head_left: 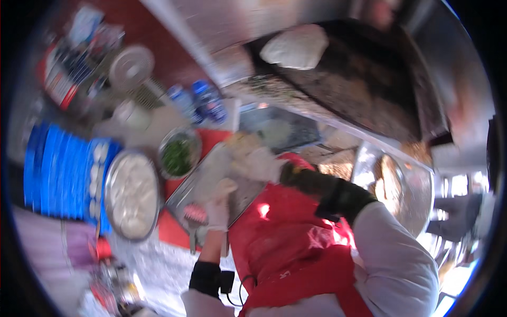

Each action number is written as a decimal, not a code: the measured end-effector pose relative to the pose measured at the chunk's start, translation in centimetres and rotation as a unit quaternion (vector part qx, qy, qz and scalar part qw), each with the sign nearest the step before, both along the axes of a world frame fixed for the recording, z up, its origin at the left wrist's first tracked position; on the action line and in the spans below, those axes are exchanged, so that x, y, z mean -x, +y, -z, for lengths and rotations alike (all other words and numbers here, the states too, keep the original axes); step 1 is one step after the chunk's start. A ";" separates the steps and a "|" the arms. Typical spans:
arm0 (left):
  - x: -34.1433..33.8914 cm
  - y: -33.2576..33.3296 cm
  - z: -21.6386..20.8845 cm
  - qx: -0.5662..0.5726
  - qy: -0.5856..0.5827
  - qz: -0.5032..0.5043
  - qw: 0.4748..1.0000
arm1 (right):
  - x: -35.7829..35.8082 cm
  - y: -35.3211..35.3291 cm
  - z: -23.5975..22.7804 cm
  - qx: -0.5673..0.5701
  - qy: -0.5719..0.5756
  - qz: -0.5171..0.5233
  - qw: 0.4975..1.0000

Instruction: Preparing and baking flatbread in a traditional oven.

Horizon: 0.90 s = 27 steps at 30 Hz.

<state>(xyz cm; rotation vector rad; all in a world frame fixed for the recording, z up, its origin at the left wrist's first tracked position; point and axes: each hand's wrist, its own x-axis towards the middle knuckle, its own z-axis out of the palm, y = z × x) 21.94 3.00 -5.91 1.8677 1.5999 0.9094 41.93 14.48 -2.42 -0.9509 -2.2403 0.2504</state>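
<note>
The sheet (212,168) looks pale, blurred. Left hand (217,208) and right hand (263,164) are apart, grip unclear. Bowls (157,198) hold greens (177,157), white dough (132,193).

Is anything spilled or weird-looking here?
Maybe a little: small greenish bits lie loose along the ledge by the dark griddle. They look like a spill because they're scattered outside any bowl, but blur hides what they are. Nothing else clearly looks tipped over or broken.

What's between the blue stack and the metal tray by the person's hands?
In the head view, a round bowl of something white, then a strip of red surface, between the blue stack and the metal tray.
</note>
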 end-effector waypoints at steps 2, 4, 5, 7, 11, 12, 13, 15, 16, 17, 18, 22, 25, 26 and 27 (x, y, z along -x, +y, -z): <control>1.7 0.7 -0.8 0.022 -0.215 -0.133 0.967 | 2.1 -2.6 -2.1 0.073 -0.076 -0.050 0.993; 4.7 1.0 -0.5 0.052 -0.061 -0.202 0.976 | 4.4 -3.8 -4.2 0.123 -0.099 -0.163 0.974; 5.3 1.5 -0.2 0.059 0.039 -0.179 0.981 | 6.0 -4.1 -2.7 0.034 -0.007 -0.104 0.994; 7.4 2.2 1.6 0.043 0.098 -0.145 0.984 | 8.5 -5.2 1.5 -0.064 0.086 -0.039 0.993; 7.1 3.4 0.7 0.083 0.143 -0.115 0.980 | 9.8 -5.4 4.3 0.043 0.000 -0.049 0.998; 6.5 3.6 0.4 0.077 0.105 -0.117 0.985 | 10.1 -4.9 3.8 0.082 0.005 -0.025 0.996; 6.1 3.5 0.2 0.076 0.105 -0.115 0.985 | 10.5 -4.7 2.1 0.082 0.006 -0.023 0.996; 5.2 3.5 -0.2 0.015 0.157 -0.087 0.984 | 10.9 -4.2 -1.8 0.286 -0.227 -0.005 0.931; 4.5 3.5 -0.9 0.012 0.157 -0.080 0.984 | 10.5 -3.8 -1.9 0.286 -0.225 0.003 0.932; 3.9 3.3 -1.6 0.017 0.172 -0.083 0.982 | 10.1 -3.2 -1.8 0.316 -0.209 0.009 0.925; 3.8 3.2 -1.9 0.022 0.187 -0.086 0.978 | 9.6 -2.7 -1.6 0.346 -0.193 0.014 0.918; 6.9 2.3 -2.3 0.199 -0.148 -0.153 0.957 | 9.9 -1.1 0.8 0.458 -0.119 0.017 0.881; 3.5 5.1 -3.7 0.155 -0.283 -0.150 0.935 | 12.9 0.1 6.0 0.248 -0.103 -0.062 0.961; 2.3 6.3 -4.5 0.117 -0.283 -0.179 0.935 | 13.5 -0.4 4.9 0.216 0.040 -0.019 0.975; 1.4 7.8 -5.1 0.116 -0.281 -0.183 0.935 | 13.3 0.0 2.9 0.217 0.042 -0.023 0.975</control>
